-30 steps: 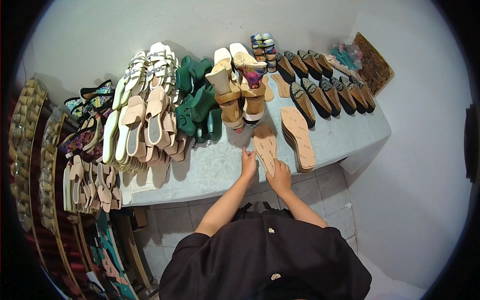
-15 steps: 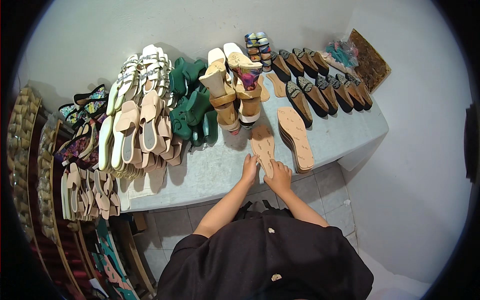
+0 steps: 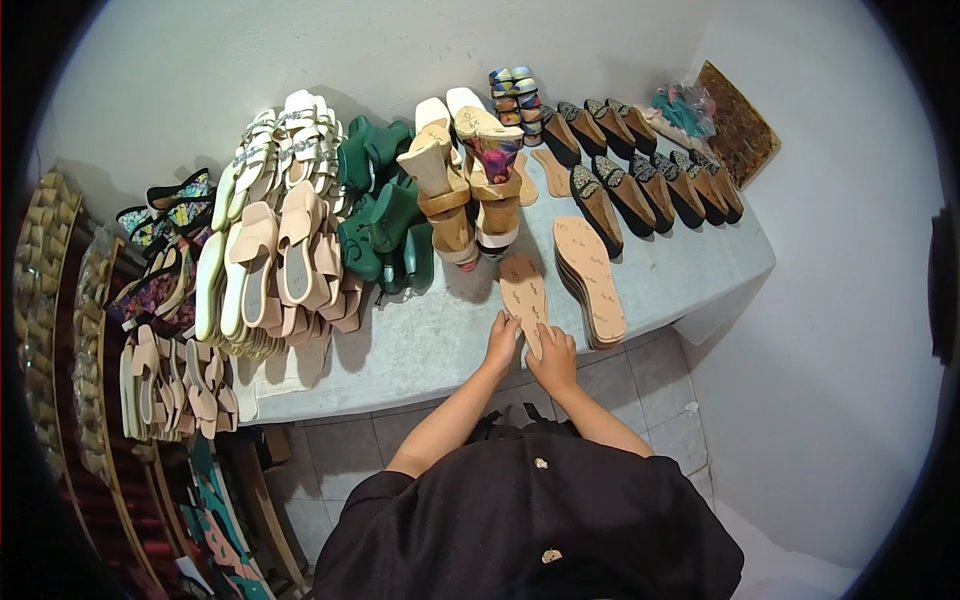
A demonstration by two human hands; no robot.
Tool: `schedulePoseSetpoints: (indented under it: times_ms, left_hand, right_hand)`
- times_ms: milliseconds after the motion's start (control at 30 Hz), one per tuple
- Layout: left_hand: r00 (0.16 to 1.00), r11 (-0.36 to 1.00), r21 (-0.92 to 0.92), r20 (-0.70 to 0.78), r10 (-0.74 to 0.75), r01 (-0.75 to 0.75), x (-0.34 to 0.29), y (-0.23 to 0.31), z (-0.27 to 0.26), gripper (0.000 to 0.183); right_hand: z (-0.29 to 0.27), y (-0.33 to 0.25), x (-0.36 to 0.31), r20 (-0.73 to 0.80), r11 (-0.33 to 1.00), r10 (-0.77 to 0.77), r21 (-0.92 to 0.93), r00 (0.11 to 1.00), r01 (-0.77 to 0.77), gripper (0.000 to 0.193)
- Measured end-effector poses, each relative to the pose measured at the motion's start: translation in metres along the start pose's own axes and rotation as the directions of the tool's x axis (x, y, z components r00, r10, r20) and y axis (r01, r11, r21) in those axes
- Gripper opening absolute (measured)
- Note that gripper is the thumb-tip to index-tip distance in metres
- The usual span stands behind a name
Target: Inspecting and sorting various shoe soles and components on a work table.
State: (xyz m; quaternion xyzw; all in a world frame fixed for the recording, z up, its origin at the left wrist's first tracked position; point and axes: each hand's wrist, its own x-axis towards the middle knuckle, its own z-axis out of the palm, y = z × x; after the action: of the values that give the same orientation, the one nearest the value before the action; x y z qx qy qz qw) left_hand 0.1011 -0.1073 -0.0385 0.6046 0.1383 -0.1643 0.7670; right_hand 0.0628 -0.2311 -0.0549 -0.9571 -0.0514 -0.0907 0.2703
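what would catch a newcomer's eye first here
Probably the dark green shoes, bunched on the left half of the table, their color strong beside the pale sandals. Next, the black slip-ons with patterned fronts, in two rows toward the right. At the front edge, the left hand and right hand touch a tan insole, left of a matching stack.

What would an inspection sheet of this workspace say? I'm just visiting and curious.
Surface: pale grey table, crowded along its back and left.
Things in hand: tan insole; an insole stack lies to its right.
Clutter: beige sandals, green shoes, black slip-ons, plastic bag.
Grip: left hand at the insole's left edge, right hand at its near end; firmness unclear.
Cables: nothing seen.
Surroundings: pale wall, tiled floor.
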Motion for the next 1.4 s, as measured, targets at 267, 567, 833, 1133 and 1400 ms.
schedulePoseSetpoints:
  times_ms: [267, 567, 833, 1133, 1400]
  left_hand:
    - [0.985, 0.994, -0.065, 0.148, 0.091, -0.082, 0.022, -0.024, 0.002, 0.073]
    - [0.996, 0.994, -0.064, 0.001, 0.094, -0.094, 0.000, -0.017, -0.010, 0.068]
    - [0.920, 0.944, 0.054, -0.211, 0.329, -0.325, -0.036, -0.027, -0.038, 0.048]
    - [0.679, 0.632, 0.731, -0.329, 0.657, -0.257, -0.100, -0.033, -0.064, 0.018]
    - [0.617, 0.584, 0.806, -0.412, 0.670, -0.096, -0.165, -0.020, -0.100, 0.016]
  right_hand:
    - [-0.012, -0.008, 0.006, 0.039, 0.982, 0.036, -0.185, 0.999, -0.028, 0.057]
    - [-0.005, 0.000, -0.004, 0.218, 0.968, -0.020, -0.238, 0.976, 0.074, 0.062]
    - [-0.027, -0.029, -0.002, 0.129, 0.996, -0.090, -0.008, 0.988, 0.091, 0.052]
    - [-0.027, -0.048, -0.024, 0.088, 0.944, -0.268, 0.223, 0.959, 0.244, 0.034]
    - [-0.010, -0.083, -0.034, 0.108, 0.888, -0.387, 0.311, 0.916, 0.338, 0.030]
